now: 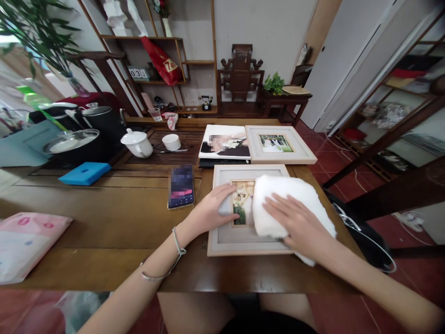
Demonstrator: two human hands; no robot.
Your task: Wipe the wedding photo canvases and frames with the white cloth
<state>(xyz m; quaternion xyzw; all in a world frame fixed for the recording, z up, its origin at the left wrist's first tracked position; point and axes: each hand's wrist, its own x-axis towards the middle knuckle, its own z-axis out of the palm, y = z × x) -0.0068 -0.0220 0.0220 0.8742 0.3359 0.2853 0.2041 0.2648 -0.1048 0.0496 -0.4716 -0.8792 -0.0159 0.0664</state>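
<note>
A picture frame [222,248] with a pale wooden border and a small photo in its middle lies flat on the wooden table. My left hand [220,208] rests on its left side, fingers spread, fingertips at the photo's left edge. A white cloth [302,195] covers the right part of the frame and hangs past its lower right corner. My right hand [292,220] lies flat on top of the cloth, fingers stretched out, pressing it onto the frame.
Behind lie a second framed photo [302,144] and a white-edged photo album [222,130]. Left of the frame is a phone [181,188]. Farther left are a lidded white cup [136,143], a small white bowl [171,142], a blue block [85,173] and a tissue pack [29,243].
</note>
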